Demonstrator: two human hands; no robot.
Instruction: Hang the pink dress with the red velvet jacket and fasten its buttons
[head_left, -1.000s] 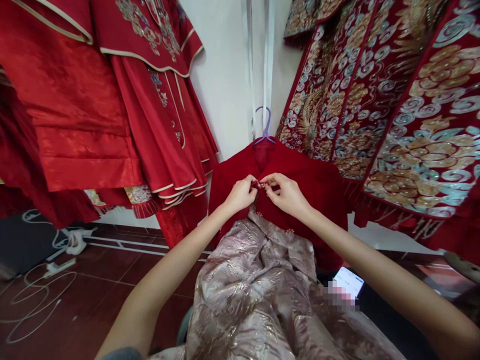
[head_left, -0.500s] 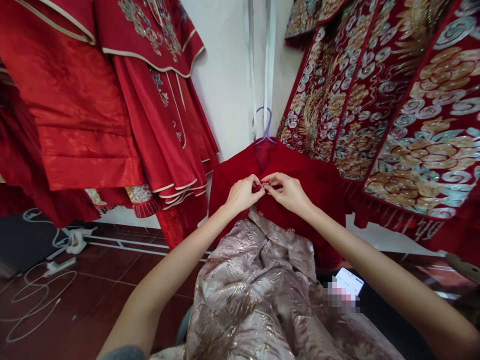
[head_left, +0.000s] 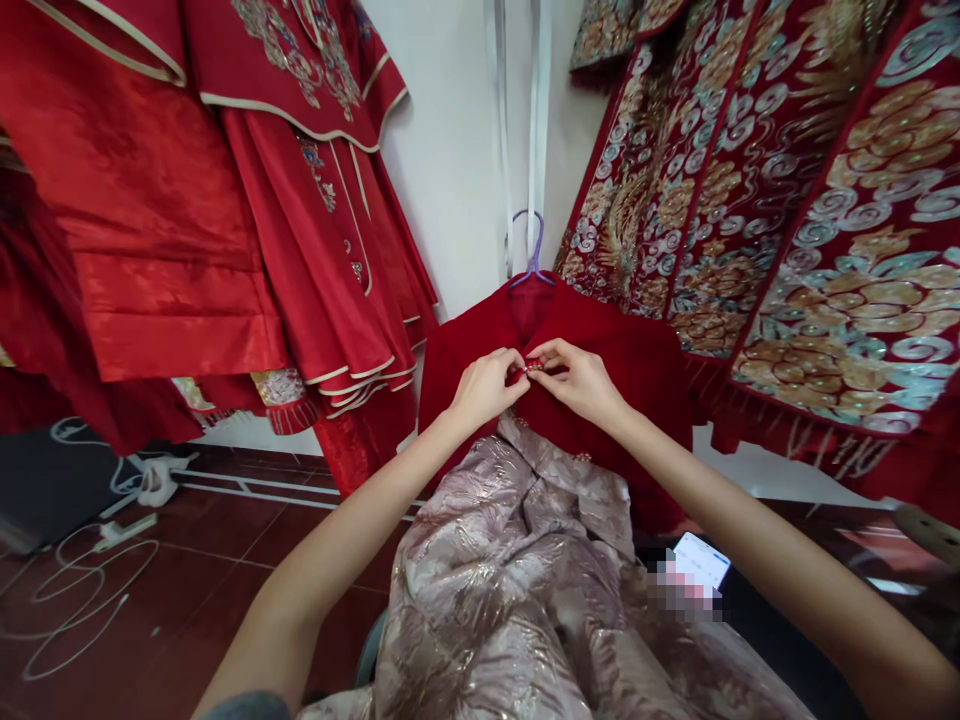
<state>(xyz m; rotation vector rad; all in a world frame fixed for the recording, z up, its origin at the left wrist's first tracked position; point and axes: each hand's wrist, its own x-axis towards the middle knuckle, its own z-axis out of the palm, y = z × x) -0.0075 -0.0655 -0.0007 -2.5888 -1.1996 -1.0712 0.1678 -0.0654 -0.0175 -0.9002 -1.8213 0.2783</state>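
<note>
head: hands (head_left: 489, 388) on beaded red trim (head_left: 533, 366)

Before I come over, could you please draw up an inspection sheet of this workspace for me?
Surface: dark surface beside the phone, partly hidden.
Things: red garment, purple hanger at its neck, shiny fabric overlapping its lower front.
Clutter: phone, screen lit.
Hands: left hand and right hand close together, fingers pinching a red beaded piece.
Cables: white cable looped on tiled floor near an apparent power strip.
Surroundings: hanging red garments left, embroidered garments right, white wall between.
</note>
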